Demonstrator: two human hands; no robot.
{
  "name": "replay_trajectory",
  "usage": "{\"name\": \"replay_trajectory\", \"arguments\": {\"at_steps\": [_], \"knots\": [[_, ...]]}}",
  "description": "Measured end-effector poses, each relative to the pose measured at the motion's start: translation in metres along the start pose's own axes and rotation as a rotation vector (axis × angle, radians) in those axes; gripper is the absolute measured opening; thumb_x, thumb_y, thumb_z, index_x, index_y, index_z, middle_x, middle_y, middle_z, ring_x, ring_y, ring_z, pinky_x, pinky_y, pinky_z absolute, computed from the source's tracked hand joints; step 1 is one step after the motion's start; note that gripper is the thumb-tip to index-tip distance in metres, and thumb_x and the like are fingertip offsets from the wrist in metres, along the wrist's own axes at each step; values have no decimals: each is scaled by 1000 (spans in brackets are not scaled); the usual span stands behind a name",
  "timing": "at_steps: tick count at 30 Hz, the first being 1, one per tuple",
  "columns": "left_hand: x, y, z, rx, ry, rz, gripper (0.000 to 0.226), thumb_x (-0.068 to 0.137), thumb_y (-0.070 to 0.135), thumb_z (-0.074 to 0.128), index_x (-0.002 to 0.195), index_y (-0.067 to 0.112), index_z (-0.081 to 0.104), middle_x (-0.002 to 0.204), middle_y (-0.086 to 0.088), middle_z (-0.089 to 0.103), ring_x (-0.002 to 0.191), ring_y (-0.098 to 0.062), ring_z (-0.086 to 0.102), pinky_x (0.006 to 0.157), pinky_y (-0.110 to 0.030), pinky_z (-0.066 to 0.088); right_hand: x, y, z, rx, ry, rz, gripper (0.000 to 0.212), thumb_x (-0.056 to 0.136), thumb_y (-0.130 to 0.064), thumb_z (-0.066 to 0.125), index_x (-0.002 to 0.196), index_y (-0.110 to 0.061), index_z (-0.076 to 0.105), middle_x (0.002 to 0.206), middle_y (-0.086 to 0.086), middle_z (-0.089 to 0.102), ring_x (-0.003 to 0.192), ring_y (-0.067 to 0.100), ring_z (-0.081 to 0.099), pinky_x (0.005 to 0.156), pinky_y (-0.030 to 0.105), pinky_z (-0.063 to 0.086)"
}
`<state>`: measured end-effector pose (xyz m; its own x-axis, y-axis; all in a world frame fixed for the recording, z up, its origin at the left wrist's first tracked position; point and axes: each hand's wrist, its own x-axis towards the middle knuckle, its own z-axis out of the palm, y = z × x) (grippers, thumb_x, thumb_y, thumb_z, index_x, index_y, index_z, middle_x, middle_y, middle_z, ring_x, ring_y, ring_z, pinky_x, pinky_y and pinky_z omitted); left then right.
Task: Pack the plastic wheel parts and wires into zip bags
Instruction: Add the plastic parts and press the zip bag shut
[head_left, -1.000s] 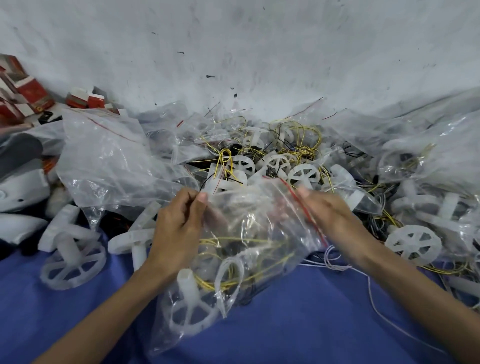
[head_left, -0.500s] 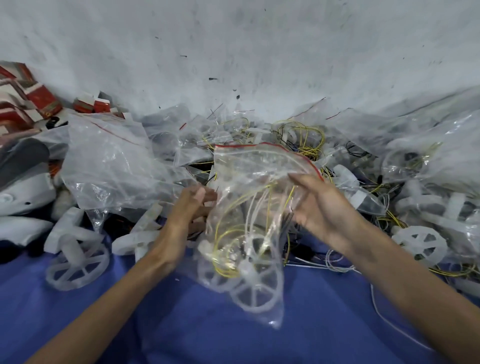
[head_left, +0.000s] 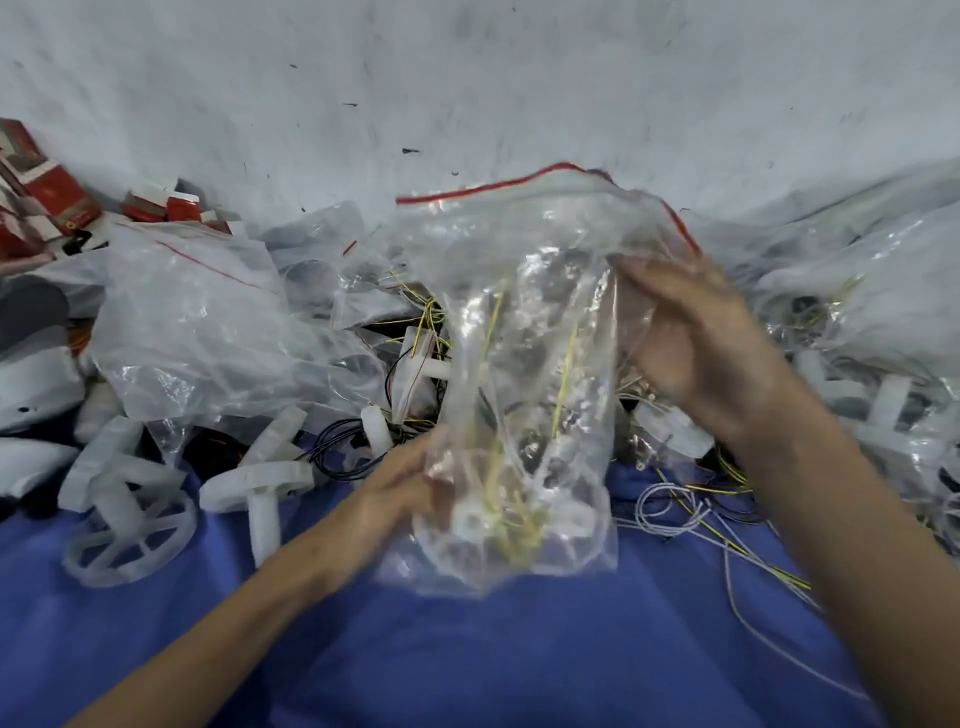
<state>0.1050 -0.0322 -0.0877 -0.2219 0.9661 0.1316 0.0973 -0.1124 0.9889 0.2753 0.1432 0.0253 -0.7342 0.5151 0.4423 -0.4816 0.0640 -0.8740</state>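
A clear zip bag (head_left: 530, 322) with a red zip strip hangs upright at the centre, above the blue cloth (head_left: 467, 649). White plastic wheel parts (head_left: 483, 519) lie in its bottom, and yellow wires (head_left: 563, 374) run up inside it. My left hand (head_left: 400, 493) holds the bag's lower left side. My right hand (head_left: 691, 343) grips its upper right side just under the zip strip. Both hands and the bag are motion-blurred. Loose white wheels (head_left: 130, 540) lie on the cloth at the left, and loose wires (head_left: 675, 509) at the right.
Heaps of other clear bags (head_left: 197, 322) with wheels and wires fill the back, from the left across to the right side (head_left: 857, 291). Red and white boxes (head_left: 47, 197) stand at the far left against a grey wall. White moulded parts (head_left: 31, 384) lie at the left edge.
The bag has been raised and stood upright, zip strip on top, and its contents have slid to the bottom. My right hand rose to the upper right side; my left dropped to the lower part.
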Motion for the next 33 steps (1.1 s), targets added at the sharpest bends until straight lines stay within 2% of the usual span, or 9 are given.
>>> {"name": "replay_trajectory", "arguments": {"at_steps": [1,3,8,12,18,23,26,31,33], "knots": [[-3,-3,0,-151,87,-81,31,92,-19,29,91,-30,58,95,-39,63,101,-22,63,54,-16,39,-2,-5,-4,-144,2,4,41,68,-27,80,104,-18,62,104,-1,69,96,15,66,83,34,52],[-2,-2,-1,-257,115,-191,37,99,-5,25,118,-16,55,109,-31,61,93,-28,59,57,-16,40,-6,-9,-10,-368,7,0,47,62,-34,82,103,-19,66,108,1,69,102,18,65,90,37,51],[16,8,-4,-363,80,-243,65,95,19,25,52,15,74,61,-2,69,54,-11,67,46,-17,50,-12,-18,-16,-526,39,-55,25,69,-31,76,91,-20,72,98,-1,73,94,18,69,85,34,54],[26,5,-1,-278,4,-183,24,74,21,54,84,13,74,84,-4,74,76,-15,70,63,-25,56,-13,-30,-14,-457,109,-83,17,69,-33,77,78,-19,75,84,-5,73,83,9,68,75,23,51],[27,0,2,-130,-146,-171,89,49,79,68,118,24,57,121,0,65,114,-23,58,92,-43,41,-11,-30,-3,-723,141,-43,24,84,-30,65,71,-10,70,68,-7,66,67,3,62,61,15,46],[17,7,14,68,-241,-73,85,60,45,83,127,20,37,120,16,63,122,-3,51,90,-18,46,-8,-30,-6,-726,266,44,30,83,-38,66,71,-11,72,64,-9,68,67,2,64,58,17,51],[4,10,19,112,-216,-41,56,73,27,78,118,24,46,106,34,63,100,12,59,77,-4,44,-12,-33,-6,-825,160,85,36,71,-51,65,64,-16,70,63,-12,67,65,-2,62,58,10,45],[11,29,-11,-22,19,14,35,32,26,65,61,44,74,66,14,71,64,6,65,63,-10,48,-15,-46,-18,-697,185,-7,23,80,-30,69,68,-11,72,65,-1,68,63,5,62,66,17,49],[11,27,-30,-89,79,-27,31,24,32,79,54,24,75,64,6,70,56,1,65,61,-16,50,-14,-43,-18,-745,133,69,26,80,-29,69,69,-6,72,67,1,69,66,5,63,73,25,51]]}}
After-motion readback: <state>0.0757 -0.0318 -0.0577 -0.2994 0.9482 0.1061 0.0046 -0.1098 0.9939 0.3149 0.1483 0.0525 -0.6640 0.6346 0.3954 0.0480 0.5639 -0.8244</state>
